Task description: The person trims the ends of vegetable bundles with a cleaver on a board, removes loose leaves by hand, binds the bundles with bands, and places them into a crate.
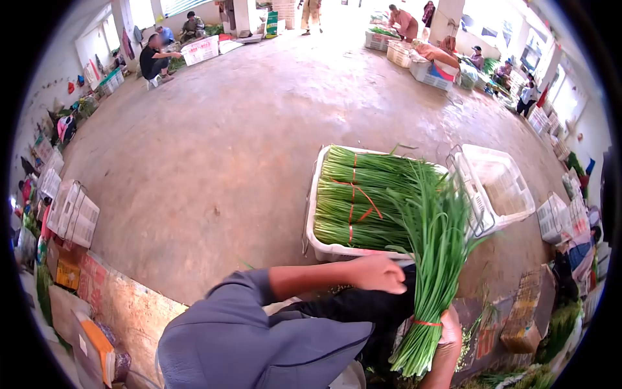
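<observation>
From the head camera, your right hand (451,327) has it: fingers wrapped round a bunch (431,279) of long green stems, squeezing it just beside the red band (427,323). The bunch stands at a slant in front of you, near right, pale ends towards you, leaf tips fanned over the right side of the crate (332,248). And here's your left hand (376,273), out from the grey sleeve (243,285), curled just left of the leaves; whether it pinches anything, you cannot tell. That crate sits beyond your hands, rows of greens (369,172) laid across it, red ties (353,188) over them. Right beside it, a second crate (484,161). Far left across the floor (214,162), a seated person (155,61) reaches to a white basket (201,50).
</observation>
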`<state>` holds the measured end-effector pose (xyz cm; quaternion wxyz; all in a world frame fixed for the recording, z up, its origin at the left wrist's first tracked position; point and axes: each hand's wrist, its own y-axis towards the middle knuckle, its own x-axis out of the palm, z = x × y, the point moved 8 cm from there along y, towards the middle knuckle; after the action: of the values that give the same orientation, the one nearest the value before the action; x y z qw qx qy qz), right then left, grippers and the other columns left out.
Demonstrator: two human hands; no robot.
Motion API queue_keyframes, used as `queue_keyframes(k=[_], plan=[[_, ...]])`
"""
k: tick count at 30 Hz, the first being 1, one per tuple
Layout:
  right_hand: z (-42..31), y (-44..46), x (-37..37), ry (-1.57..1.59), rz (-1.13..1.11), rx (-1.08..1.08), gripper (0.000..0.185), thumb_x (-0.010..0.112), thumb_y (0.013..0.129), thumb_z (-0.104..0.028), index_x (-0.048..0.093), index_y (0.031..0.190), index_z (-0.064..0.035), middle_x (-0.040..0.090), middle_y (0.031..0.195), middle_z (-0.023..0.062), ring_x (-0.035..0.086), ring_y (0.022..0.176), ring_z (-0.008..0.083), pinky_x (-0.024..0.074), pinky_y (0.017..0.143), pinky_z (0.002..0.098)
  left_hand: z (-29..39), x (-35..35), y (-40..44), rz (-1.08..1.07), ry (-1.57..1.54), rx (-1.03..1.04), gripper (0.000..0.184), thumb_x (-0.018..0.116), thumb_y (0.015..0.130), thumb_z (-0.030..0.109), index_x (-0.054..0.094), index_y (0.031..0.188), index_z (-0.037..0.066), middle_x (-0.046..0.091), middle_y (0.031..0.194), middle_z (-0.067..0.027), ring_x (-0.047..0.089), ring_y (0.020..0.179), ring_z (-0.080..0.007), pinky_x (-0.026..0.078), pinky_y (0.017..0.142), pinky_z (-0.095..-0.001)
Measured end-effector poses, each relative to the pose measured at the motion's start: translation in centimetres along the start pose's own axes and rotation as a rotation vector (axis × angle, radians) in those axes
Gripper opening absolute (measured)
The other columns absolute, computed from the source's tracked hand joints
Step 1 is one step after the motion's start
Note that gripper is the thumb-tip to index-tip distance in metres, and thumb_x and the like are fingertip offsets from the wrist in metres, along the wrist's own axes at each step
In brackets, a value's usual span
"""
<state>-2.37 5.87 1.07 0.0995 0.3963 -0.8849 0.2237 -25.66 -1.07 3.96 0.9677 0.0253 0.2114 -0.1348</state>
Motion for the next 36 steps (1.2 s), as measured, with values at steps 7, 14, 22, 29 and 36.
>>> queue_keyframes(k=[7,14,22,29,36], plan=[[3.3,3.1,4.8,-0.126,-0.246,0.334,0.058,0.072,0.089,-0.022,0.053,0.139,0.0001,0.067,0.124,0.0153,0.072,0.1,0.0267,0.0613,0.083,0.041,11.9,1.3,-4.9,0.06,0.566,0.648,0.113,0.086,0.064,0.034,0.029,0.158,0.01,0.031,0.16,-0.0207,0.025,0.152,-0.0393,0.019,0.124,-0.0549],[0.6,0.5,5.5,0.432,-0.277,0.135,0.099,0.039,0.095,-0.077,0.052,0.139,0.0112,0.064,0.132,0.0225,0.062,0.123,0.0271,0.045,0.109,0.0399,8.3,1.5,1.0,-0.205,0.602,0.156,0.095,0.084,0.07,0.028,0.04,0.15,0.005,0.064,0.129,-0.0158,0.064,0.114,-0.034,0.047,0.1,-0.0435],[14.4,-7.8,-3.7,0.787,-0.191,-0.128,0.107,0.054,0.089,-0.074,0.026,0.155,0.0046,0.066,0.113,0.0349,0.075,0.078,0.0346,0.0615,0.052,0.0328,-0.1,-9.7,10.9,0.184,0.326,-0.1,0.078,0.088,0.064,0.023,0.06,0.131,-0.006,0.073,0.109,-0.0181,0.07,0.1,-0.0232,0.053,0.094,-0.0337],[17.0,-13.0,-1.7,0.857,-0.025,-0.239,0.102,0.071,0.09,-0.057,0.024,0.155,0.0069,0.064,0.121,0.0313,0.073,0.093,0.0341,0.0622,0.058,0.0305,-10.9,-3.4,30.6,0.102,0.341,-0.231,0.089,0.087,0.063,0.04,0.059,0.136,-0.005,0.072,0.116,-0.0236,0.07,0.11,-0.0316,0.052,0.099,-0.0382],[18.2,-15.9,-2.6,0.857,0.156,-0.326,0.096,0.068,0.094,-0.053,0.025,0.155,0.0079,0.063,0.12,0.0313,0.072,0.094,0.0346,0.0626,0.061,0.0314,-21.1,2.8,34.3,0.098,0.174,-0.158,0.065,0.088,0.065,0.031,0.071,0.121,0.003,0.076,0.103,-0.0153,0.073,0.09,-0.0238,0.056,0.085,-0.0354]])
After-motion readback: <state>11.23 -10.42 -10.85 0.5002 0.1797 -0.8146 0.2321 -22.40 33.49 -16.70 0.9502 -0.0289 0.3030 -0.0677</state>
